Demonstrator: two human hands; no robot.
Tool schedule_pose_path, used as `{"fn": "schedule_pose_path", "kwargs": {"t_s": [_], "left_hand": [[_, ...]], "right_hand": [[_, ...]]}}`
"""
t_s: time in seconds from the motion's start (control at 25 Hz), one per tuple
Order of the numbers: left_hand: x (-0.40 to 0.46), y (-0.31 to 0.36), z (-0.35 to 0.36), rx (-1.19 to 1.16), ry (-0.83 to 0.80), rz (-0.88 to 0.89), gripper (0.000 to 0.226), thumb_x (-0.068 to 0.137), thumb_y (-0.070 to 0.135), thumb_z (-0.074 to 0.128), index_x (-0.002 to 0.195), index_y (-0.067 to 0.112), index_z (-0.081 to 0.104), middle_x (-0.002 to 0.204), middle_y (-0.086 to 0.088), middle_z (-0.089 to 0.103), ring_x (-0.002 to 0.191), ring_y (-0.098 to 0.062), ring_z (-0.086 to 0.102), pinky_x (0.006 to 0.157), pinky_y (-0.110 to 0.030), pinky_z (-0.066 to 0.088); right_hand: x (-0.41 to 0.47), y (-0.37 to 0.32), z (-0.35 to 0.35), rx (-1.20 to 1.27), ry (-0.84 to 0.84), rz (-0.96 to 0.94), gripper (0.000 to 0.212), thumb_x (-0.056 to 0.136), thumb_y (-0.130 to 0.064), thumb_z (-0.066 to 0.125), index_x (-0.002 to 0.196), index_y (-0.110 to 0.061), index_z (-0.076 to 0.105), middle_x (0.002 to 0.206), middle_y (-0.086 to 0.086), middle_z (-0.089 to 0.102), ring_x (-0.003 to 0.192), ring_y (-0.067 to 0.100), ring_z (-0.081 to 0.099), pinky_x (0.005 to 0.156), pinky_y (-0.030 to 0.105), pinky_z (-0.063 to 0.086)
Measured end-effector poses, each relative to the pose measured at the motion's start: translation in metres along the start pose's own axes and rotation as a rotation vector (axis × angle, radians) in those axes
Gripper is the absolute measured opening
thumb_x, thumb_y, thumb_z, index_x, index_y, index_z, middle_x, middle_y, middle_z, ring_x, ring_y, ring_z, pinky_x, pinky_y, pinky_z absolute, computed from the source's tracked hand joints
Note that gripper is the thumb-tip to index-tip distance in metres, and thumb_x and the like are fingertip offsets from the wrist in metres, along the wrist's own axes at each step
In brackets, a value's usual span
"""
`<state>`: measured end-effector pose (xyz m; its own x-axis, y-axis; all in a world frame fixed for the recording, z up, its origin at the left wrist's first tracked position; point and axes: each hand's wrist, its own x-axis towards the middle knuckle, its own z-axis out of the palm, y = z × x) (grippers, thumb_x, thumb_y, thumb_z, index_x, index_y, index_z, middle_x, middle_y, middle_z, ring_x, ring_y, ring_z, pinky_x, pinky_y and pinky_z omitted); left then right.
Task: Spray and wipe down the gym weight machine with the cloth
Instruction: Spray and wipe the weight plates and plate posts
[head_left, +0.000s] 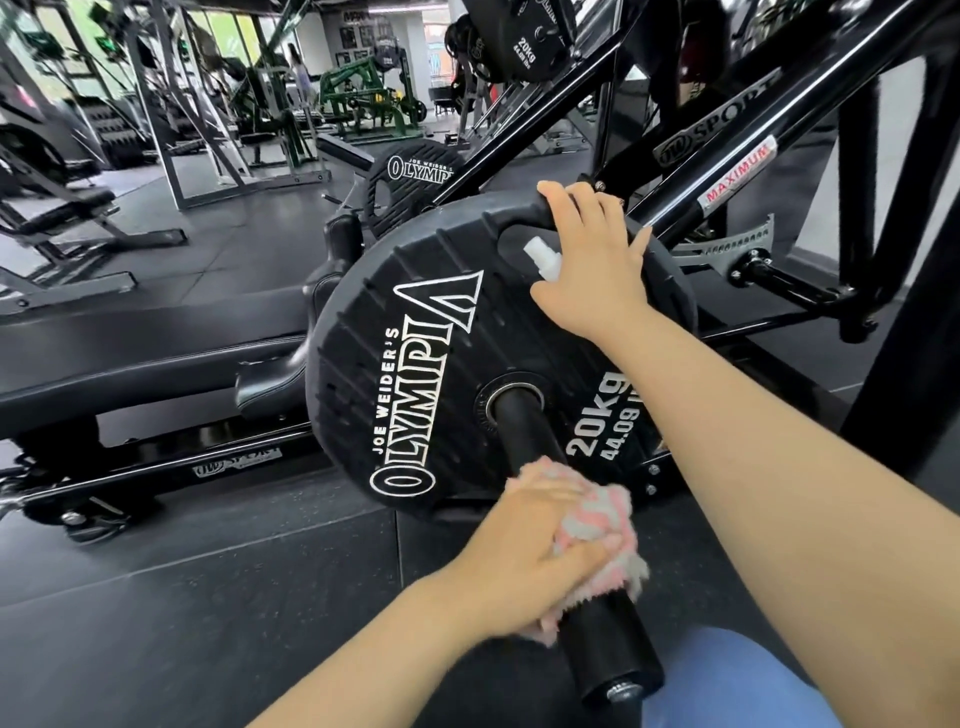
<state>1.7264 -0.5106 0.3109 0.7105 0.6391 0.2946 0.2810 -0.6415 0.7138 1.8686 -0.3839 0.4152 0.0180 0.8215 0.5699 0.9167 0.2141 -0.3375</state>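
A black 20kg Olympia weight plate (415, 364) sits on the machine's black loading bar (602, 639), which juts toward me. My left hand (524, 561) wraps a pink and grey cloth (592, 525) around the bar, just in front of the plate. My right hand (592, 260) rests on the plate's top rim by the grip slot, with its fingers hooked over the edge. A small white spray bottle (540, 257) is tucked under its palm; only the top shows.
The machine's black frame (727, 171) with a red MAXIMUM label slants up to the right. A black padded bench (145, 353) lies to the left. More plates and green machines (358, 98) stand behind. The floor is dark rubber. My blue-clad knee (737, 686) is at bottom right.
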Motion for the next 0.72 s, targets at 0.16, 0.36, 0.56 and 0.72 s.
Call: {"fn": "schedule_pose_path", "kwargs": {"t_s": [0.16, 0.36, 0.56, 0.72], "left_hand": [[-0.014, 0.027, -0.044, -0.309, 0.080, -0.250, 0.047, 0.073, 0.052, 0.052, 0.057, 0.009, 0.059, 0.061, -0.003, 0.055, 0.063, -0.014, 0.051, 0.065, -0.040, 0.044], [0.070, 0.044, -0.180, 0.062, 0.947, -0.253, 0.033, 0.088, 0.046, 0.045, 0.073, 0.023, 0.064, 0.078, -0.002, 0.068, 0.076, -0.007, 0.064, 0.075, -0.024, 0.051], [0.149, 0.021, -0.188, 0.566, 0.403, -0.565, 0.062, 0.095, 0.055, 0.032, 0.110, 0.003, 0.062, 0.114, -0.021, 0.061, 0.103, -0.031, 0.056, 0.076, -0.031, 0.035], [0.151, -0.001, -0.205, 0.480, 0.387, -0.599, 0.061, 0.097, 0.052, 0.028, 0.131, 0.006, 0.051, 0.135, -0.015, 0.051, 0.121, -0.027, 0.048, 0.094, -0.030, 0.033]], "right_hand": [[0.000, 0.003, -0.005, 0.013, -0.023, -0.015, 0.082, 0.074, -0.011, 0.060, 0.145, -0.027, 0.024, 0.145, -0.003, 0.027, 0.137, 0.022, 0.018, 0.110, 0.067, 0.008], [0.000, 0.003, 0.001, 0.004, 0.000, -0.014, 0.082, 0.073, -0.013, 0.063, 0.144, -0.028, 0.024, 0.143, -0.004, 0.028, 0.136, 0.021, 0.019, 0.109, 0.067, 0.008], [0.001, 0.008, 0.004, -0.067, 0.025, -0.041, 0.084, 0.074, -0.020, 0.065, 0.145, -0.030, 0.021, 0.142, -0.006, 0.026, 0.135, 0.019, 0.018, 0.109, 0.066, 0.008], [0.006, 0.011, 0.006, -0.054, 0.064, -0.087, 0.081, 0.072, -0.021, 0.068, 0.142, -0.027, 0.029, 0.137, -0.004, 0.033, 0.131, 0.022, 0.025, 0.107, 0.068, 0.010]]}}
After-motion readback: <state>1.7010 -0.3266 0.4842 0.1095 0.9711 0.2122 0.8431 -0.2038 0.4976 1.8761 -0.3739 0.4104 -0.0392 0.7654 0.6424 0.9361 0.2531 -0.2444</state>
